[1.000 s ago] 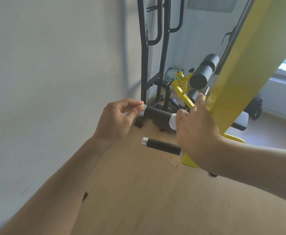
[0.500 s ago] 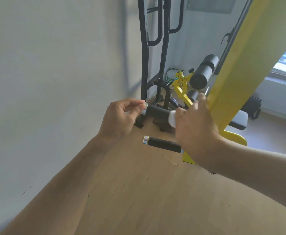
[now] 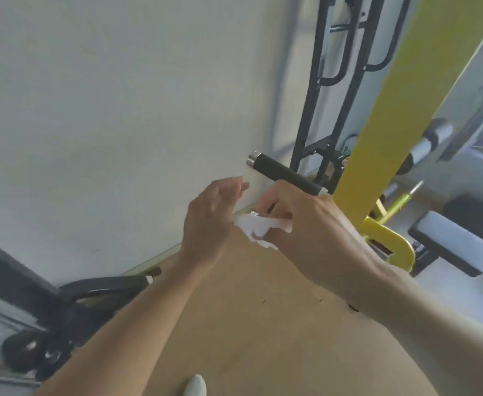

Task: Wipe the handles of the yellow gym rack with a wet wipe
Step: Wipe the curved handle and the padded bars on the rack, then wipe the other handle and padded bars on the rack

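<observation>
upper handle (image 3: 284, 172) clear, wall (image 3: 120, 110) close left

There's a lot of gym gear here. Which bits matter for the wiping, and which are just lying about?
Part of the job:
- wet wipe, held in the right hand
- left hand, open beside it
- black handle
- yellow rack post

Just lying about:
- black frame by the wall
- padded bench
- wheeled equipment

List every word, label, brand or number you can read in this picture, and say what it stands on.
None can be read. The yellow steel rack upright, the black foam handle and the white wet wipe show no print; the small green tag behind is too blurred.
</observation>
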`<control>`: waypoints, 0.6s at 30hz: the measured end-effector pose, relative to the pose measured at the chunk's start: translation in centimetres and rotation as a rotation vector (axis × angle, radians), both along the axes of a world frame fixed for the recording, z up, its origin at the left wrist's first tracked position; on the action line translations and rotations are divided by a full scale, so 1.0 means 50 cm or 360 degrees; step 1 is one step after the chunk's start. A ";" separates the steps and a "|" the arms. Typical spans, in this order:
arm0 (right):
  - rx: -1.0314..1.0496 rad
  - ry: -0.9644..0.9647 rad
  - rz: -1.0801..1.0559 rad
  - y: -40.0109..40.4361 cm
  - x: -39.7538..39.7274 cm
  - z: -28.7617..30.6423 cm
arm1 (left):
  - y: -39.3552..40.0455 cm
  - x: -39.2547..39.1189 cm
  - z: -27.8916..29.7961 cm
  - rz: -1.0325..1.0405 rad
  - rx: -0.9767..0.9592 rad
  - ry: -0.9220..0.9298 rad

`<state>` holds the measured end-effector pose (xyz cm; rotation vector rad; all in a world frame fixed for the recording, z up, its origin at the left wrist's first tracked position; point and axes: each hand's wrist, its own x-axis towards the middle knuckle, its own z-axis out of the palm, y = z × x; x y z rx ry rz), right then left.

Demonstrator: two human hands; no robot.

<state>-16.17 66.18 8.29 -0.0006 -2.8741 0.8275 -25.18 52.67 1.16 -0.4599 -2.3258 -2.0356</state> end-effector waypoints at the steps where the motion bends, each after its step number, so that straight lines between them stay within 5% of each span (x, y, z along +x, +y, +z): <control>1: -0.0181 0.0013 0.0012 0.004 0.012 -0.021 | -0.012 0.044 -0.007 0.0085 0.0098 -0.0065; 8: -0.0809 -0.0286 0.0361 -0.050 0.114 -0.150 | -0.099 0.351 -0.086 0.0574 0.0284 -0.0308; 14: -0.1004 -0.0838 0.0762 -0.185 0.227 -0.219 | -0.217 0.571 -0.101 0.1098 0.0227 -0.0424; 18: -0.1428 -0.1270 0.0735 -0.300 0.326 -0.233 | -0.299 0.706 -0.107 0.1367 0.0171 -0.0501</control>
